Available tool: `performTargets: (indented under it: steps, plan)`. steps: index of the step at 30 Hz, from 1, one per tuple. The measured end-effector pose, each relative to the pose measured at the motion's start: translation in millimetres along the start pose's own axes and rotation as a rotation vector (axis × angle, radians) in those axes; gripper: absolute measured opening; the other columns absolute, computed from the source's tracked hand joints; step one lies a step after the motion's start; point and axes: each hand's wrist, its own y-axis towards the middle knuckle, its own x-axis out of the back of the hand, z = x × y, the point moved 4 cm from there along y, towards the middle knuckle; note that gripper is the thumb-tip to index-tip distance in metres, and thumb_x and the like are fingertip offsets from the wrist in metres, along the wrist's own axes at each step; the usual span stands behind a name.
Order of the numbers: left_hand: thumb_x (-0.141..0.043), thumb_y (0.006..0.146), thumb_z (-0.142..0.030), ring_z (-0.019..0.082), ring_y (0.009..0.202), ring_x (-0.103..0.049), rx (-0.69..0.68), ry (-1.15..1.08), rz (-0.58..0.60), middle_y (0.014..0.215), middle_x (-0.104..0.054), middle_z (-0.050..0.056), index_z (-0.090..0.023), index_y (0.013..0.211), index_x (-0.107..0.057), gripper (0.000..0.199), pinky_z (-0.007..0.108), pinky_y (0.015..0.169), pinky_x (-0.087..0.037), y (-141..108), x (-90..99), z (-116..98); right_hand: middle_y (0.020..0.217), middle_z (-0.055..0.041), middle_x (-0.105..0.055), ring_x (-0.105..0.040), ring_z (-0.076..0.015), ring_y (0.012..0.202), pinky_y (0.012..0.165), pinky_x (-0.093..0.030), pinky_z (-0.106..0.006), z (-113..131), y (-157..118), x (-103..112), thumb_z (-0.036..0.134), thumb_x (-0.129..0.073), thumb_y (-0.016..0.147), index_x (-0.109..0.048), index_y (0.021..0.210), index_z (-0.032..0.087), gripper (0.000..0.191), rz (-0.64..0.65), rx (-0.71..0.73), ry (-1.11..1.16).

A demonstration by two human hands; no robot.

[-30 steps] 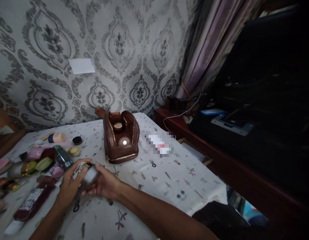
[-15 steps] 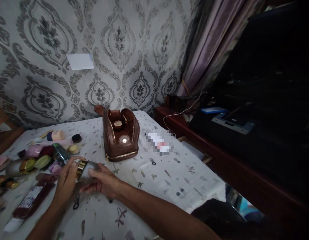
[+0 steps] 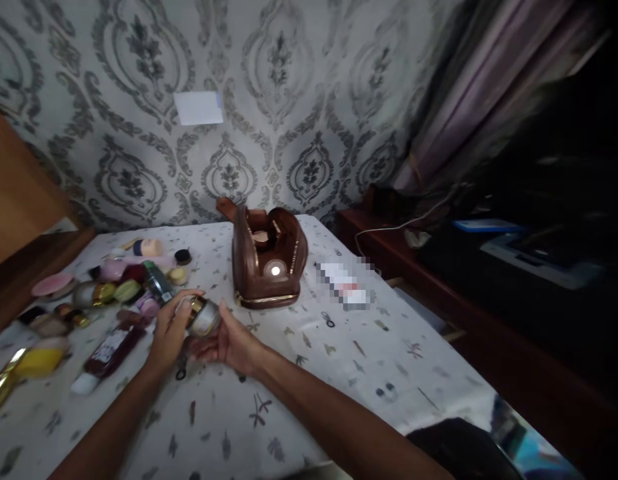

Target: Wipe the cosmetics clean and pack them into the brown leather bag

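Between both hands is a small greyish cosmetic jar [image 3: 207, 318] with a gold band, lying tilted above the cloth. My left hand [image 3: 171, 327] is closed around its gold-banded end. At its other end, my right hand [image 3: 233, 340] grips the greyish body with the thumb on top and fingers below. Behind the hands stands a brown toiletry bag [image 3: 245, 273], unzipped, with a round compact-like item [image 3: 261, 238] inside. A green bottle [image 3: 157, 283] lies just past my left fingers. Left of that hand is a dark red bottle [image 3: 113, 350] with a white cap.
Many cosmetics crowd the table's left side, including a pink round case [image 3: 53, 285], a yellow and gold item [image 3: 39, 360] and a black lid [image 3: 183, 256]. A blurred-out white item [image 3: 346, 283] lies right of the bag. A dark red cabinet [image 3: 469, 313] borders the table.
The view has swung left, so everything sits further right in the picture. The jar has turned slightly in my hands, showing its body's end more; both hands keep hold of it.
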Motion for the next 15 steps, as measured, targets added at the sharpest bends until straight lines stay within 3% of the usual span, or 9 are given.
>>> performTargets:
  steps: [3, 6, 9, 15]
  plan:
    - [-0.045, 0.09, -0.055, 0.02, 0.075, -0.058, -0.002, -0.053, -0.046, 0.084, -0.066, 0.003, -0.018, 0.093, -0.068, 0.043, 0.029, 0.07, -0.045, 0.8, -1.4, 0.9, 0.08, -0.0049, -0.074, -0.07, -0.0139, 0.063, 0.055, -0.049, -0.02, 7.7, -8.7, -5.3, 0.065, -0.064, 0.082, -0.065, 0.099, 0.014, 0.054, -0.028, 0.213, 0.024]
    - [-0.042, 0.093, -0.057, 0.019, 0.076, -0.057, -0.005, -0.087, -0.049, 0.081, -0.064, 0.002, -0.018, 0.09, -0.065, 0.045, 0.029, 0.072, -0.043, 3.2, -1.1, 3.0, 0.095, -0.0002, -0.073, -0.073, -0.0141, 0.069, 0.058, -0.051, -0.019, 11.6, -13.9, -9.1, 0.043, -0.091, 0.059, -0.057, 0.111, 0.022, 0.066, -0.049, 0.329, -0.017]
    - [-0.039, 0.092, -0.065, 0.018, 0.073, -0.056, 0.009, -0.142, -0.037, 0.078, -0.063, 0.002, -0.019, 0.088, -0.064, 0.053, 0.029, 0.069, -0.043, 4.9, 0.9, 6.1, 0.094, 0.0024, -0.072, -0.073, -0.0144, 0.066, 0.057, -0.051, -0.019, 11.8, -15.9, -11.2, 0.038, -0.093, 0.056, -0.053, 0.107, 0.023, 0.067, -0.083, 0.358, -0.043]
    - [-0.035, 0.088, -0.075, 0.017, 0.067, -0.053, 0.067, -0.206, -0.099, 0.07, -0.059, 0.0, -0.02, 0.08, -0.06, 0.061, 0.029, 0.065, -0.043, 6.3, 4.5, 14.6, 0.083, -0.0042, -0.074, -0.071, -0.0147, 0.064, 0.056, -0.049, -0.021, 11.0, -18.2, -16.7, 0.058, -0.075, 0.075, -0.06, 0.106, 0.017, 0.053, -0.012, 0.263, -0.065]
